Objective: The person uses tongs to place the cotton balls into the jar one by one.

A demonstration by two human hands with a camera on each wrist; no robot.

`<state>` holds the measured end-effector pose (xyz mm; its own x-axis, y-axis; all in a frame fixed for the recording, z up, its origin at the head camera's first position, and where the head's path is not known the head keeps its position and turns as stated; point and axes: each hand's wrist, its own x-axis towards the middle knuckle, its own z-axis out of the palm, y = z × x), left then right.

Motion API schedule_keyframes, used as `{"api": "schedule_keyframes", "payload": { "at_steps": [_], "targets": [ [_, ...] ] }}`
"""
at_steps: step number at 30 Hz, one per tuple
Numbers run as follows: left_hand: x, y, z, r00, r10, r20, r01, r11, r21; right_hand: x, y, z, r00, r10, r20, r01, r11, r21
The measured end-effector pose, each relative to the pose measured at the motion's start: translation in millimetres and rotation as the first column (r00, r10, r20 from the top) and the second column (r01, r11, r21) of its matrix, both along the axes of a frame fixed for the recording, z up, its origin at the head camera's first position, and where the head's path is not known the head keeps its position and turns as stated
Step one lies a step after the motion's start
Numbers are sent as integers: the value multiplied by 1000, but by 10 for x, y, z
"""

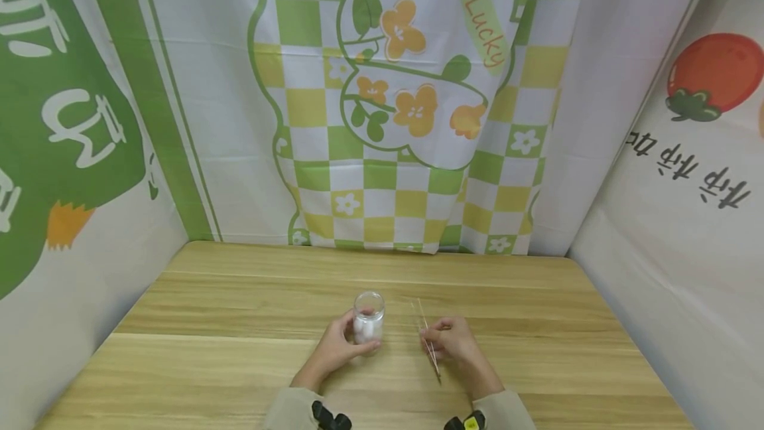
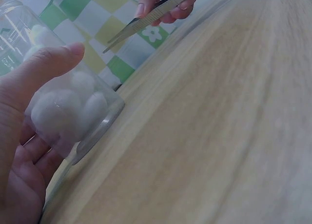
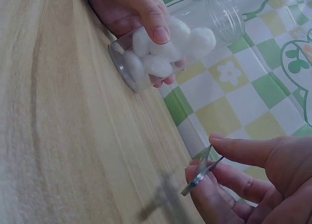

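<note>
A clear jar [image 1: 369, 325] holds several white cotton balls [image 3: 168, 46], heaped in its lower part. Its mouth has no lid on it. My left hand [image 1: 335, 345] grips the jar, thumb across the near side and fingers round the back. The jar's base is at or very close to the tabletop. To its right, my right hand [image 1: 456, 342] pinches a pair of metal tweezers [image 2: 151, 16] between thumb and fingers. Their tips point away from me, slightly apart, with nothing between them. The tweezers are clear of the jar.
The wooden table [image 1: 239, 324] carries the work, its back edge against a green and white checked curtain [image 1: 382, 204]. Printed cloth walls stand on the left and right sides. Dark wrist straps [image 1: 331, 417] sit on the beige sleeves [image 1: 292, 410].
</note>
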<state>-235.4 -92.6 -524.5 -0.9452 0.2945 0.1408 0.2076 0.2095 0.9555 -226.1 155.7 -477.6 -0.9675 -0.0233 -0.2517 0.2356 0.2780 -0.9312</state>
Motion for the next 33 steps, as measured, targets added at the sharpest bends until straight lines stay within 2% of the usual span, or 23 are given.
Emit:
{"api": "schedule_keyframes", "payload": {
  "at_steps": [4,12,24,33],
  "targets": [
    [1,-3,-2,1000,-2,2,2,1000,2,8,-31,-8,998,-54,13,53,997,53],
    [8,0,4,1000,-7,16,7,1000,-4,-2,-41,-52,996,-85,28,83,994,66],
    [-1,3,-5,1000,-6,10,6,1000,-14,0,-61,-74,996,-73,49,70,997,44],
    [-6,0,-18,1000,-3,13,3,1000,-8,13,-103,-103,998,-58,-8,58,997,59]
  ]
}}
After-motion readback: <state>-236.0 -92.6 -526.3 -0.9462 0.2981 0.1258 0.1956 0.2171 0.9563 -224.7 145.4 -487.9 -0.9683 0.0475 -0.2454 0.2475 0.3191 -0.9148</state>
